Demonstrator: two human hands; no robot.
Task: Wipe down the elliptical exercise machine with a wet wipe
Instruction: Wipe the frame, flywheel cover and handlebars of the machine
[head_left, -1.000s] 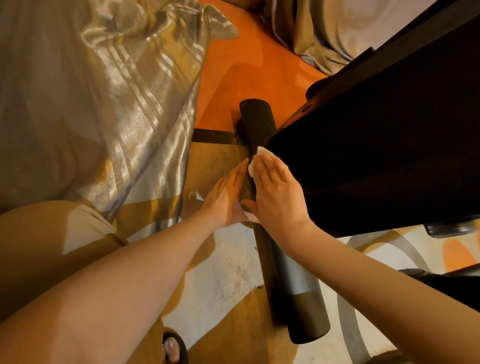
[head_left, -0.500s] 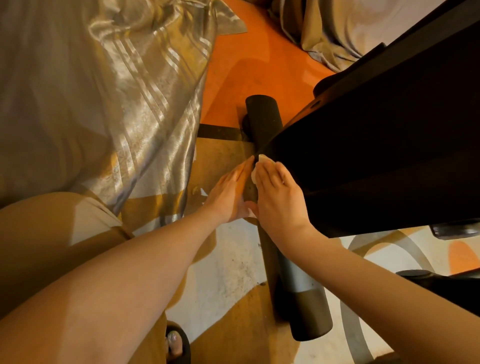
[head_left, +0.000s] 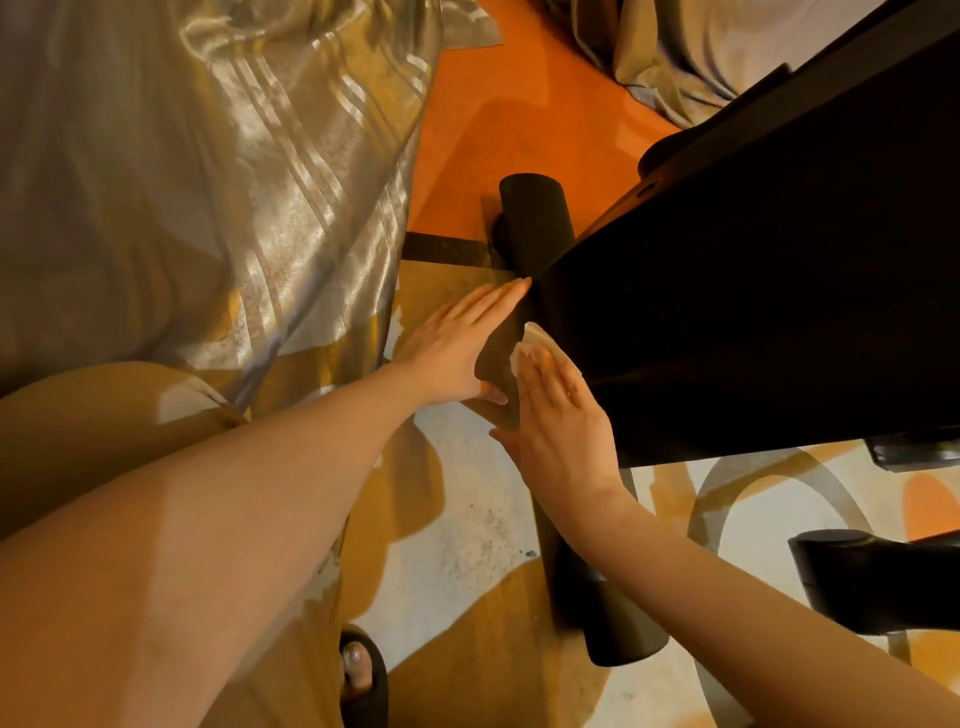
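The elliptical's black housing (head_left: 753, 270) fills the right of the head view. Its black base tube (head_left: 535, 223) runs across the floor beneath it, from the far end down to the near end cap (head_left: 618, 629). My right hand (head_left: 561, 421) lies flat with straight fingers on the white wet wipe (head_left: 535, 340) and presses it against the tube beside the housing. My left hand (head_left: 457, 348) rests flat on the left side of the tube, fingers straight and pointing toward the housing's corner.
A shiny grey curtain (head_left: 208, 182) hangs at the left, more fabric (head_left: 701, 47) at the top right. The floor (head_left: 519, 104) is orange, with a patterned mat (head_left: 467, 519) nearer me. A black pedal part (head_left: 872, 582) sits at the right. My sandalled foot (head_left: 361, 670) is at the bottom.
My right hand has slid the wipe back toward me along the tube. My left hand has stretched further forward beside it.
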